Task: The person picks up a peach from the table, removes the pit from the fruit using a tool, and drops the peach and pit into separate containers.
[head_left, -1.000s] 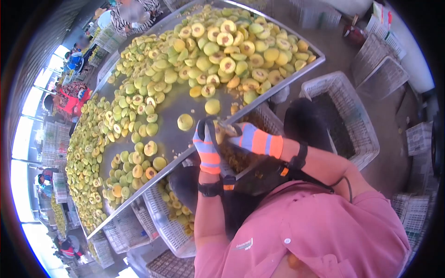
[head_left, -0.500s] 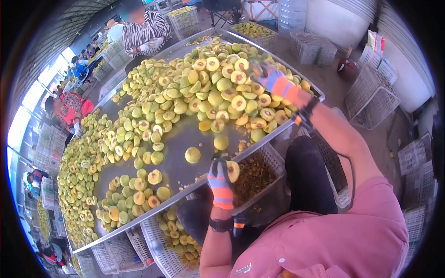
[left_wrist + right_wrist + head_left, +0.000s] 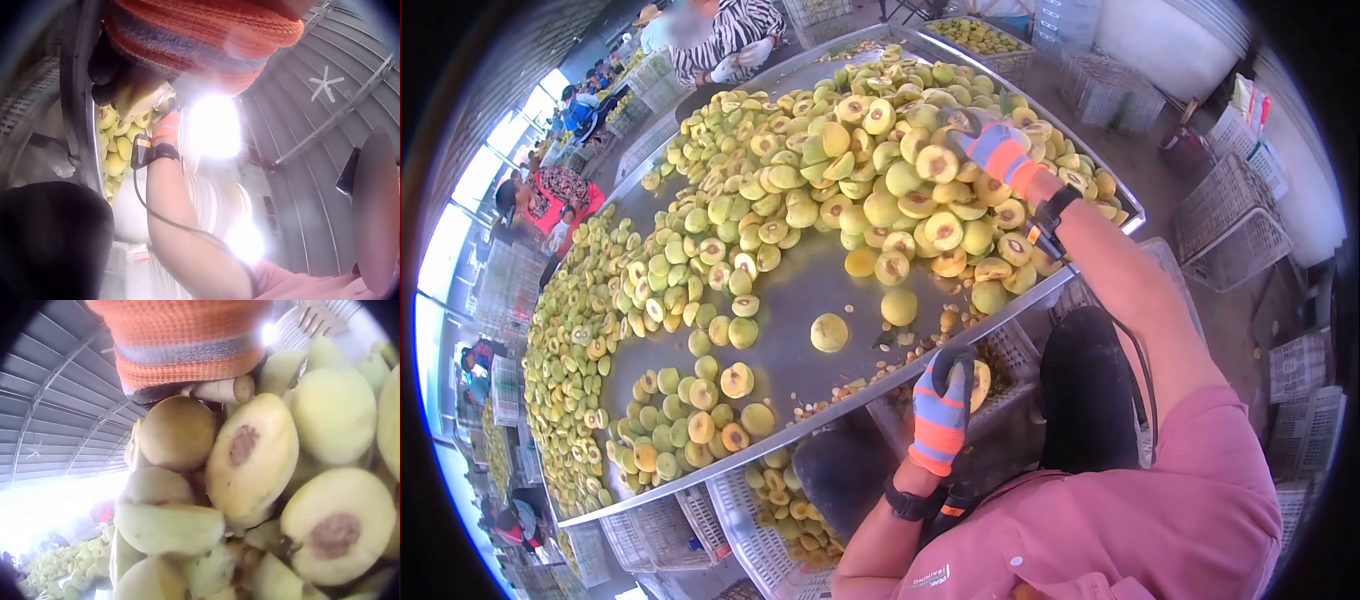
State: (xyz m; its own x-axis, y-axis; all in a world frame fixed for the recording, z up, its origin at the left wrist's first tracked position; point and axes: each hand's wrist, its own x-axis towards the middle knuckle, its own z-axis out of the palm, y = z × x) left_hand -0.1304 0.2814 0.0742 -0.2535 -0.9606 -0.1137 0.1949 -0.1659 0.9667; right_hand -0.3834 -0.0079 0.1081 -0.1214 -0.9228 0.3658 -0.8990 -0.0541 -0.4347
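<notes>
Overhead, corrugated metal roofing on thin trusses; daylight floods in from the open side at the left of the head view. Long stainless steel table (image 3: 800,300), raised rim, surface smooth and reflective, wet-looking where bare. It carries a great heap of halved fruit (image 3: 820,200), yellow-green skins, pale flesh, brownish pit hollows on the cut faces; small pits and scraps scatter near the near rim. White plastic lattice crates (image 3: 750,500) stand under and beside the table, one holding more fruit; others stacked at the right by a pale wall. Other workers (image 3: 720,35) stand along the far side.

Left hand (image 3: 942,405), knitted glove striped orange, grey-blue, coarse ribbed cuff, sits just below the near table edge. Its fingers curl round a halved fruit piece (image 3: 978,385), cut face yellow, held off the table above a crate.

Right hand (image 3: 992,148), same glove, arm stretched out, rests on the far part of the pile. The right wrist view shows a pale wooden handle (image 3: 219,389) poking from under the cuff, fruit crowding against it; how those fingers lie I cannot tell. Black wrist straps on both arms; pink sleeve (image 3: 1160,500).
</notes>
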